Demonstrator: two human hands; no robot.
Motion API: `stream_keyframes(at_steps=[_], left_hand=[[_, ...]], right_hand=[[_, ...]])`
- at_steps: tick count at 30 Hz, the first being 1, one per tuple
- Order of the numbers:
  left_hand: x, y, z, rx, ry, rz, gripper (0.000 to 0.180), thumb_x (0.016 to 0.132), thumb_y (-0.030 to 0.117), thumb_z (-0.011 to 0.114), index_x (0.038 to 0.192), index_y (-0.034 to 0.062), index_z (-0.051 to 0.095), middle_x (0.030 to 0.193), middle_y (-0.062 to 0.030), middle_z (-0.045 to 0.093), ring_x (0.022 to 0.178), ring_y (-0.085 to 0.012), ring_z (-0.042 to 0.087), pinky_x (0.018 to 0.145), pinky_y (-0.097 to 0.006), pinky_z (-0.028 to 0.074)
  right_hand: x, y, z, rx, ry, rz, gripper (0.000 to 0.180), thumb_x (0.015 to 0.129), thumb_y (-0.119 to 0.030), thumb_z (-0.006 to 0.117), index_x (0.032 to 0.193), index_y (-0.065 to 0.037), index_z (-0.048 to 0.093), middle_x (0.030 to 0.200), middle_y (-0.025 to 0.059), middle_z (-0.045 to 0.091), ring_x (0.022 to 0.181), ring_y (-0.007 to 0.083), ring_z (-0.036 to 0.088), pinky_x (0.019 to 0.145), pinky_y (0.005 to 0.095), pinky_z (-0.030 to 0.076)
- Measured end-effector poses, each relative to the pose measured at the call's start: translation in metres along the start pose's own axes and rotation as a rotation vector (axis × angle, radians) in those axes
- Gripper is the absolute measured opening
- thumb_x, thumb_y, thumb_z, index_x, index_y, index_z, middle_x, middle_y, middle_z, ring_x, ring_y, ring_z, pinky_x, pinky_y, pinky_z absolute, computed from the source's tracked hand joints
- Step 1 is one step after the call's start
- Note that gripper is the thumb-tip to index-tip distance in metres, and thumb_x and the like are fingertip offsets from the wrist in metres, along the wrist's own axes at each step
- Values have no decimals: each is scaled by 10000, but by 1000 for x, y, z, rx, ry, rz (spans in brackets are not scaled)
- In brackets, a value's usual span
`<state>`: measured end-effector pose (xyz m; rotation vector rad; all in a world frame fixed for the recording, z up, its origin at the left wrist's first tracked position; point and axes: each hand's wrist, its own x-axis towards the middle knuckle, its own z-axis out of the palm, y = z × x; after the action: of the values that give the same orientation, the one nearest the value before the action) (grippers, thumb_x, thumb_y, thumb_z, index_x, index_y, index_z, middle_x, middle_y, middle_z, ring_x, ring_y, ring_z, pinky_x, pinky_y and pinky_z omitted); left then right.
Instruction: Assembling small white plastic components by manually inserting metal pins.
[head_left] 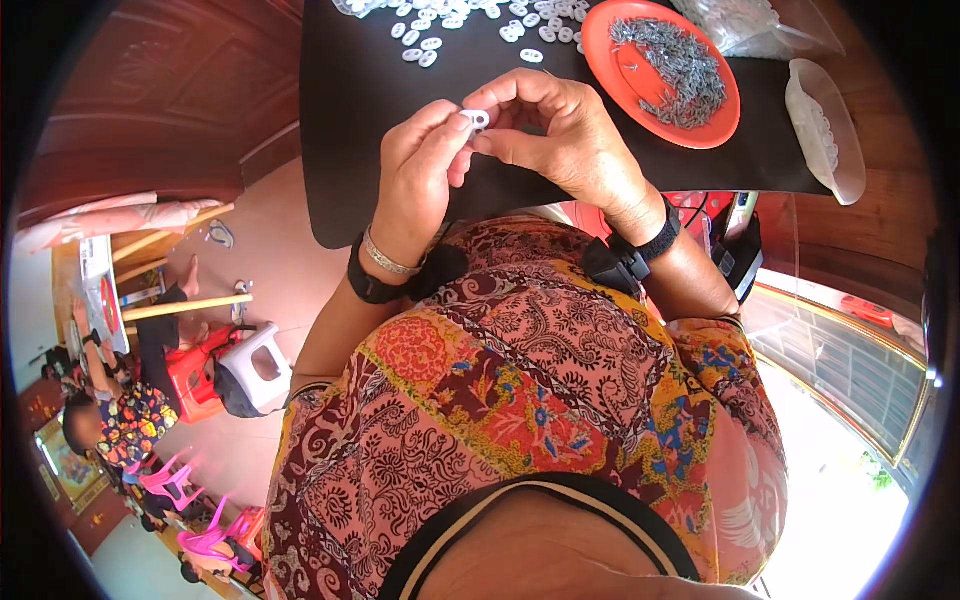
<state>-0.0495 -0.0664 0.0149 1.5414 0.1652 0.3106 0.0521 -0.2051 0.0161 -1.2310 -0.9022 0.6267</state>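
My left hand [418, 170] and my right hand [560, 130] meet above the near edge of a black table mat [350, 120]. Between their fingertips they pinch one small white plastic ring piece [476, 119]. Both wrists wear black bands, and the left one also has a silver bangle. A pile of the same white ring pieces [470, 20] lies scattered at the far side of the mat. To the right of it, an orange plate [625, 70] holds a heap of small grey metal parts [670, 65].
A white plastic bowl [825, 125] with white pieces stands at the mat's right end, with a clear plastic bag [745, 22] behind the plate. At the far left, another person [125, 400] sits by a table, with white [255, 365] and pink stools [170, 480] on the floor.
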Motion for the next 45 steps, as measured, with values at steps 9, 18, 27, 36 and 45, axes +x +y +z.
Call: stream_keyframes(at_steps=[9,18,27,36,45], left_hand=[[-3,2,8,37,104,-3,262,926,194,500,771,-6,569,606,27,453,535,-37,376,484,-202,296],[-4,-2,1,65,32,129,283,923,195,484,731,-8,529,604,7,457,548,-45,391,500,-209,312],[-4,-1,6,40,22,153,278,943,169,492,728,-4,522,585,16,436,528,-48,374,472,-225,290],[-14,-3,1,81,59,121,284,930,149,435,675,25,448,565,7,376,496,-65,348,461,-231,250],[-9,4,6,76,47,113,263,915,140,453,703,8,534,576,14,434,512,-43,358,473,-224,273]], right_hand=[[-2,2,8,-599,154,-279,312,729,-62,768,1021,-41,660,790,36,615,652,115,585,602,245,487],[-4,3,7,-513,125,-389,284,740,-30,752,1008,-40,658,815,51,630,653,118,602,581,239,484],[-6,-3,4,-498,98,-351,228,761,-16,727,977,-17,655,847,76,660,735,161,656,629,254,511],[-5,-1,16,-594,92,-405,172,758,-59,715,917,-26,659,819,110,671,731,280,660,629,322,520],[2,-30,-11,-771,65,-423,197,761,-27,715,953,-34,671,890,103,685,781,195,670,663,303,529]])
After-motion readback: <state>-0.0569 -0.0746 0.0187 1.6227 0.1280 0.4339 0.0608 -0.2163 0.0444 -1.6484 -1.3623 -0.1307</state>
